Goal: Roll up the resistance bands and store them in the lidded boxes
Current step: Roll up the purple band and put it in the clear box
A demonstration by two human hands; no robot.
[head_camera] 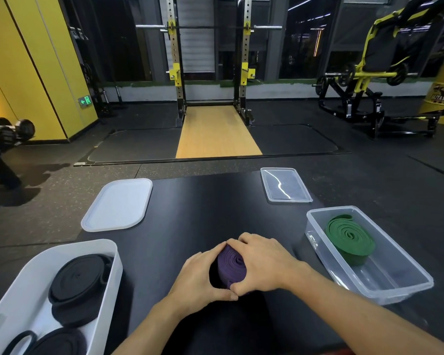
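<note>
Room: a gym with a tall rack (210,60) far off, a yellow wall (23,60) on the left and dumbbells (10,131) below it.
Surface: a black mat (203,213) lies near the person, and the boxes and lids sit on it.
Left hand (200,275): curled round the left side of the purple band (232,267), with the thumb on the near side.
Right hand (264,262): curled over the right side and far edge of the same band. Its thumb meets the left thumb at the near side.
Purple band: rolled into a tight coil, on the mat in the middle, held between both hands.
Clear box (318,242): on the right, lid off, with a rolled green band (350,238) leaning inside at its far end.
Clear lid (285,185): flat on the mat, just past the clear box.
White box (31,283): near left, lid off, with rolled black bands (80,285) inside.
White lid (118,204): flat, just past the white box, partly off the mat's left edge.
</note>
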